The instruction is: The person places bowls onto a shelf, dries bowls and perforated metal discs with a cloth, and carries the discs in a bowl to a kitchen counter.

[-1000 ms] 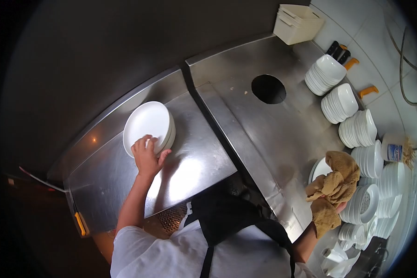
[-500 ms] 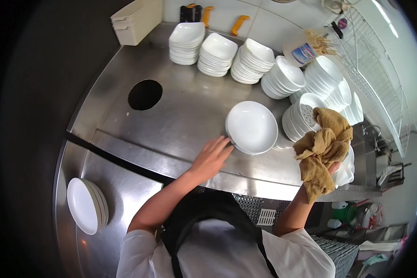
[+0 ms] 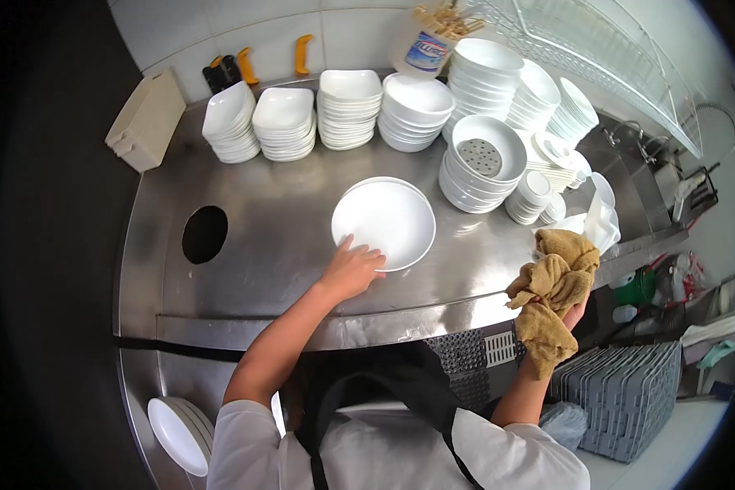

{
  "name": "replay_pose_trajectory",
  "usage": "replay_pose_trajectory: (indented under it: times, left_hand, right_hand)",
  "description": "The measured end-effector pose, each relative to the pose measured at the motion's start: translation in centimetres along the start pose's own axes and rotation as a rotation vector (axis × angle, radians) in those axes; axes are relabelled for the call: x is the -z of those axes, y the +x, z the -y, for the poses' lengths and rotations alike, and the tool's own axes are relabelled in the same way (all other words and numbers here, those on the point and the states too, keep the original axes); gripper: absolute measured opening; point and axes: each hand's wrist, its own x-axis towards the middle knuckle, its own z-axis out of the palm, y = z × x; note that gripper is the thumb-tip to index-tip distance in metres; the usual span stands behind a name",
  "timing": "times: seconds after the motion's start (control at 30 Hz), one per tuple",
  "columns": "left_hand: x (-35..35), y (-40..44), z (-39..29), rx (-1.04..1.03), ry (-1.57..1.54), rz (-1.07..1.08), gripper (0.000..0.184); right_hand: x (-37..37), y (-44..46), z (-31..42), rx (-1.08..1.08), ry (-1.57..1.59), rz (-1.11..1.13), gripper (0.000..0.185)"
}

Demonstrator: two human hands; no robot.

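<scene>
A round white plate [image 3: 388, 224] lies on the steel counter, and the rim of another shows beneath its far edge. My left hand [image 3: 351, 268] is at the plate's near left rim, its fingers over the rim onto the inner surface and its thumb low at the edge. Over the counter's front edge at the right, my right hand [image 3: 576, 314] grips a bunched brown towel [image 3: 557, 282]. The cloth hangs down and covers most of that hand.
Stacks of square dishes [image 3: 284, 110] and round bowls [image 3: 417, 96] line the back wall. Bowls topped by a perforated strainer [image 3: 479, 158] stand right of the plate. A round hole [image 3: 205, 234] opens at left. More plates [image 3: 176, 435] lie lower left.
My left hand has moved from beside the plate onto its rim. The towel is still in my right hand, now lower and away from the bowl stacks. The view has turned.
</scene>
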Motion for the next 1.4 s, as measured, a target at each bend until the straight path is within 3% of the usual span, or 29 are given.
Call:
replay_pose_trajectory:
  times: [0.1,0.17,0.2,0.33,0.5,0.6,0.7,0.8,0.83,0.93,0.97,1.0,1.07,1.1,1.2,1.27,1.33,1.37,1.4]
  left_hand:
    - [0.5,-0.4,-1.0,-0.030,-0.043,-0.015,0.026]
    - [2.8,-0.2,-2.0,-0.093,-0.015,0.048,0.026]
    - [2.7,1.4,-2.8,-0.199,0.011,-0.027,0.027]
    - [2.2,0.2,-2.5,-0.221,-0.027,-0.150,0.026]
    - [4.7,-0.4,-4.1,-0.045,-0.296,-0.214,0.017]
    - [5.2,-1.4,-3.9,0.092,-0.380,-0.410,0.022]
    - [7.9,-3.3,-3.1,0.441,-0.606,-0.576,0.024]
    - [12.5,-3.8,-3.4,0.579,-0.850,-0.948,0.022]
    - [14.1,-4.4,-4.0,0.497,-0.918,-0.970,0.025]
    - [15.7,-6.9,-6.1,0.599,-0.692,-0.745,0.027]
    - [15.0,-8.2,-6.3,0.571,-0.682,-0.630,0.027]
    - [13.0,-8.1,-7.2,0.174,-0.451,-0.942,0.023]
    - [15.1,-7.9,-11.4,0.232,-0.779,-1.023,0.021]
    - [16.3,-9.2,-11.9,0.322,-0.819,-0.937,0.019]
    - [19.2,-13.8,-11.7,0.156,-0.378,-0.600,0.016]
    - [19.9,-13.3,-13.0,0.002,-0.290,-0.694,0.013]
    - [19.8,-12.6,-13.1,-0.074,-0.159,-0.764,0.014]
    - [18.8,-12.1,-11.9,-0.041,-0.065,-0.751,0.015]
    - [17.9,-11.9,-10.6,0.004,0.030,-0.731,0.016]
  right_hand:
    - [-2.4,-1.1,-0.1,-0.089,0.135,0.021,0.055]
    - [-3.4,-1.5,0.4,-0.114,-0.024,0.162,0.057]
    - [-2.4,-2.5,2.6,-0.097,0.041,0.094,0.057]
    - [-3.4,-1.6,1.4,-0.260,0.294,-0.012,0.057]
    - [-4.6,-2.0,-0.3,-0.330,0.340,0.001,0.059]
    - [-5.1,-2.7,-1.2,-0.334,0.283,0.019,0.063]
    - [-5.5,-3.5,-1.9,-0.371,0.340,0.096,0.068]
    - [-7.2,-4.2,-5.0,-0.201,0.124,0.188,0.065]
    - [-8.0,-4.1,-6.8,-0.135,-0.085,0.211,0.061]
    - [-13.5,-5.9,-13.8,0.193,-0.496,0.388,0.065]
    - [-15.8,-6.2,-15.6,0.500,-0.754,0.577,0.068]
    - [-18.4,-7.2,-16.4,0.634,-0.852,0.646,0.065]
    - [-21.7,-7.2,-14.7,0.669,-0.767,0.611,0.059]
    - [-22.7,-6.1,-13.8,0.685,-0.728,0.605,0.057]
    - [-25.4,-0.5,-14.3,-0.240,-0.260,0.725,0.053]
    - [-25.3,-0.5,-16.8,-0.695,0.071,0.608,0.050]
    - [-25.1,-3.0,-19.8,-0.811,0.213,0.458,0.044]
    - [-24.6,-5.8,-22.0,-0.707,0.188,0.381,0.041]
    - [-22.6,-7.4,-26.3,-0.748,0.171,0.360,0.039]
